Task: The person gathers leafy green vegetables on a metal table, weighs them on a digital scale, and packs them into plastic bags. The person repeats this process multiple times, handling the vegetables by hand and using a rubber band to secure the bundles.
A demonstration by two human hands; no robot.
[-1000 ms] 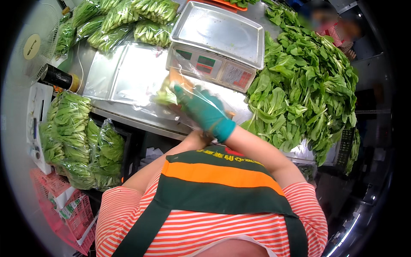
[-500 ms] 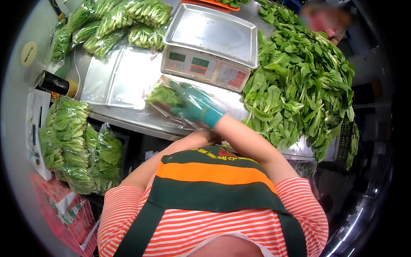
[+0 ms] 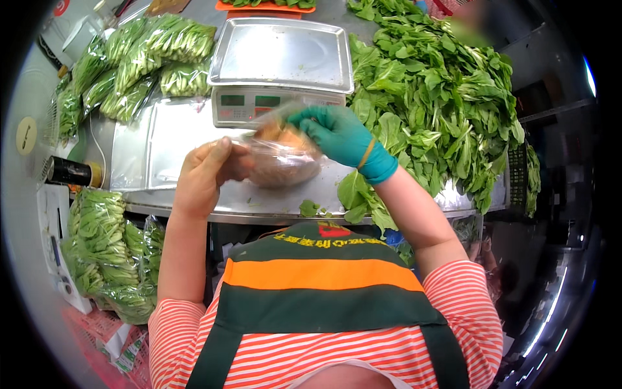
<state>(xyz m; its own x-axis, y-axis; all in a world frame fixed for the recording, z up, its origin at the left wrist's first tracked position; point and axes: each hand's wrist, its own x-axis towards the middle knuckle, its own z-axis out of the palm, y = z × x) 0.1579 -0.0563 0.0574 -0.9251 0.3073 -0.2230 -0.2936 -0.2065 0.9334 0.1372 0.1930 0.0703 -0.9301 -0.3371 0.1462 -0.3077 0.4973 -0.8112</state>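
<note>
Between my two hands a clear plastic bag (image 3: 285, 170) stands over the metal table, in front of the scale. Something brownish-orange shows through the film, too blurred to name. My bare left hand (image 3: 210, 167) pinches the bag's left side with thumb and fingers. On the other side my right hand (image 3: 337, 135), in a teal glove with a tan band at the wrist, has its fingers curled on the bag's upper edge. The weighing scale (image 3: 278, 58) has a metal tray on top and lit displays facing me.
Loose leafy greens (image 3: 434, 117) are heaped on the right, some leaves reaching the table's front edge. Bagged greens (image 3: 155, 55) lie at the back left, more bagged greens (image 3: 97, 253) at the lower left. Flat plastic bags (image 3: 155, 142) lie left of my left hand.
My hands have moved apart, and the left hand has come out from under the right arm. The greens under my gloved hand are no longer visible there. The view has shifted.
</note>
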